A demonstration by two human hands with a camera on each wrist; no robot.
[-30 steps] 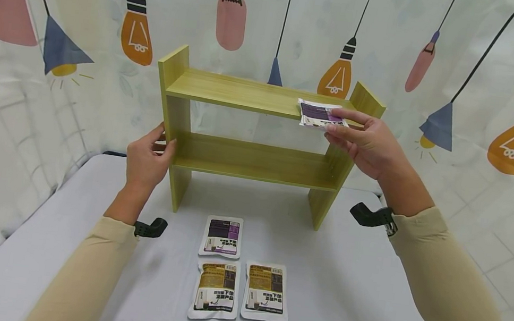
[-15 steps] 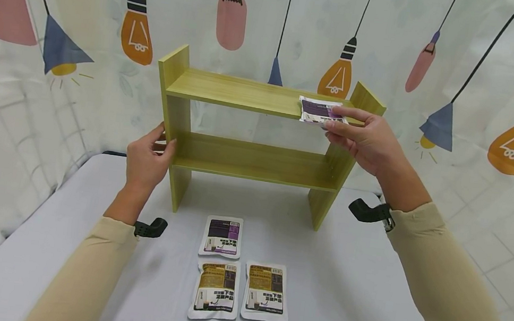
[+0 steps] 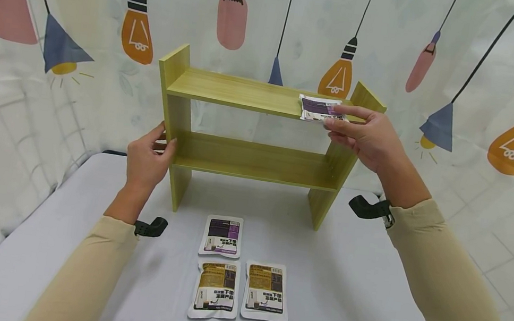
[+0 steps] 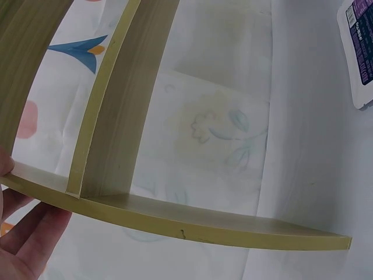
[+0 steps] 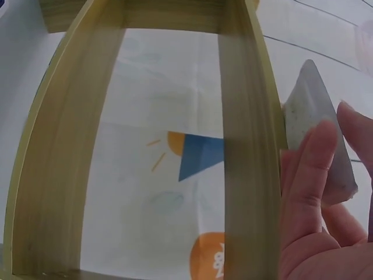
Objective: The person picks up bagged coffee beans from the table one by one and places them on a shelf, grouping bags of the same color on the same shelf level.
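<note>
A two-tier wooden shelf in yellow-green stands upright on the table. With its thumb and fingers on either face of the left side panel, my left hand grips the shelf; the left wrist view shows the fingers along the panel edge. My right hand pinches the right end of a white packet with a purple label, at the right of the top board. Seen from the right wrist, the packet's pale underside tilts beside the board. Whether the packet bears on the board I cannot tell.
In front of the shelf lie a purple-labelled packet and two brown-labelled packets, one on the left and one on the right. The white tablecloth spreads around them. Behind hangs a curtain printed with lamps.
My right hand has moved slightly up and back with the packet, which now lies farther over the top board and flatter. The left hand stays where it was.
</note>
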